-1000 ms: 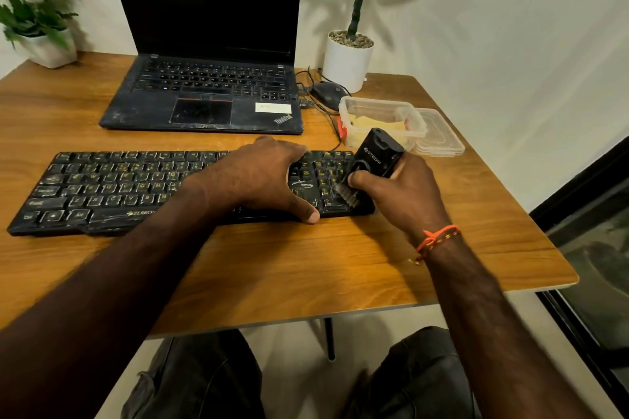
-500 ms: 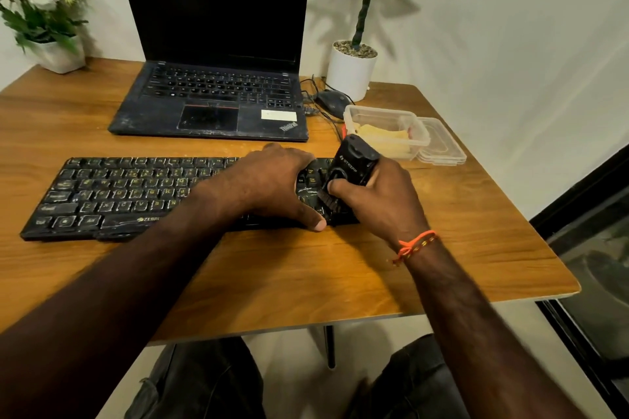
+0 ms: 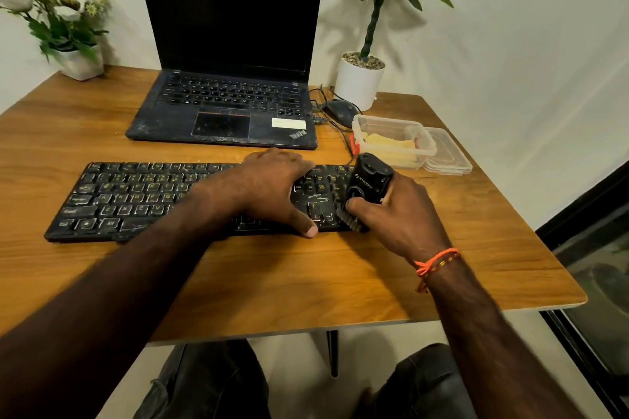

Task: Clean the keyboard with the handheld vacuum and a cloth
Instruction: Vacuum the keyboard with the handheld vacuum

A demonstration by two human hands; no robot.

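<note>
We judge the vacuuming underway: our right hand (image 3: 401, 214) grips the one handheld vacuum (image 3: 369, 182), its brush on the right end of the single keyboard (image 3: 136, 197), while our left hand (image 3: 272, 187) presses flat on the keys. Wiping remains; a yellowish cloth (image 3: 388, 143) seems to sit in one clear container (image 3: 394, 138) just behind the keyboard.

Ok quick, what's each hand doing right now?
Left hand: open, resting across the keyboard, thumb at its front edge.
Right hand: closed around the handheld vacuum, its brush on the keys.
</note>
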